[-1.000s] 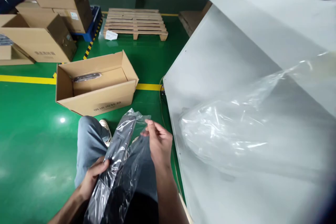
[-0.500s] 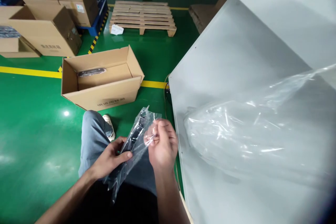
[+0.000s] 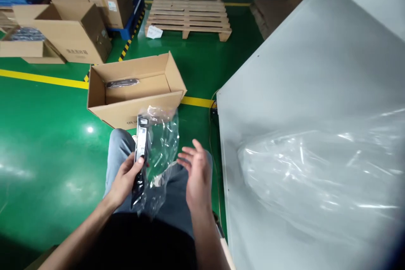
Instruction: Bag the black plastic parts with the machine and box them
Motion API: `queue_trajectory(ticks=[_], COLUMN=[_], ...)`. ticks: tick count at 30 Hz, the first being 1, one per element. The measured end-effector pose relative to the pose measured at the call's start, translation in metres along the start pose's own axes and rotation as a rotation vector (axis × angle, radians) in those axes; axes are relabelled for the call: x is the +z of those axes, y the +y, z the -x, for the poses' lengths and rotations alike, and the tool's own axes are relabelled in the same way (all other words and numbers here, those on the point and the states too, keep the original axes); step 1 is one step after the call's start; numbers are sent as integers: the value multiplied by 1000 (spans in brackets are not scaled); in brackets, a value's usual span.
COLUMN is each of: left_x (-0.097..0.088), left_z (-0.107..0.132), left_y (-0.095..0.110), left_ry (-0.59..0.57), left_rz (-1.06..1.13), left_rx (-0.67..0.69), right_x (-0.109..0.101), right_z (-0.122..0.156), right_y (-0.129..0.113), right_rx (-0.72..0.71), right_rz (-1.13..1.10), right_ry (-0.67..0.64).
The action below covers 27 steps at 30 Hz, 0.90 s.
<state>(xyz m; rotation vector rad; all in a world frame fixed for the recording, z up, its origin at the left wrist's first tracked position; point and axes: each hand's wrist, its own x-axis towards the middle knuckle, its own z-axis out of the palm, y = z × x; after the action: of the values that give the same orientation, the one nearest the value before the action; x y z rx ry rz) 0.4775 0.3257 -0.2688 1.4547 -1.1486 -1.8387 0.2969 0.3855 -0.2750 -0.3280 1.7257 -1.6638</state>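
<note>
My left hand (image 3: 125, 179) grips a long black part in a clear plastic bag (image 3: 143, 152) and holds it upright above my knees. The loose bag film (image 3: 164, 139) billows to the right of the part. My right hand (image 3: 196, 175) hovers just right of the bag with its fingers spread, touching nothing. An open cardboard box (image 3: 136, 103) stands on the green floor just beyond my knees, with one bagged black part (image 3: 122, 83) lying inside it.
A grey table (image 3: 284, 93) fills the right side, with a big crumpled clear plastic bag (image 3: 322, 173) on it. Stacked cardboard boxes (image 3: 79, 29) stand at the far left. A wooden pallet (image 3: 188, 17) lies farther back. A yellow line (image 3: 41, 79) crosses the floor.
My right hand has let go of the bag's top and opened. My left hand has raised the bagged part upright.
</note>
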Motion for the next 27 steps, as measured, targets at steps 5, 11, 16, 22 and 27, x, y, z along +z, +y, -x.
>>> queue_trajectory(ticks=[5,11,16,22,27], left_x=[3,-11,-18,-13,-15], left_z=[-14,-18,-18,-18,-18], left_y=[-1,14,17,10,19], left_ry=[181,-104,-216,-75,-17], left_rz=[97,453,504,336,348], left_rx=[34,-313,-337,-235,-220], right_x=[-2,-36,-57,-64,-76], right_z=[38,27,16,15,-4], right_y=[26,5,-14,-9,4], right_rx=[60,199,120,50,110], right_rz=[272,190,202,269,206], right_ry=[-382,-682,-774,-788,-755])
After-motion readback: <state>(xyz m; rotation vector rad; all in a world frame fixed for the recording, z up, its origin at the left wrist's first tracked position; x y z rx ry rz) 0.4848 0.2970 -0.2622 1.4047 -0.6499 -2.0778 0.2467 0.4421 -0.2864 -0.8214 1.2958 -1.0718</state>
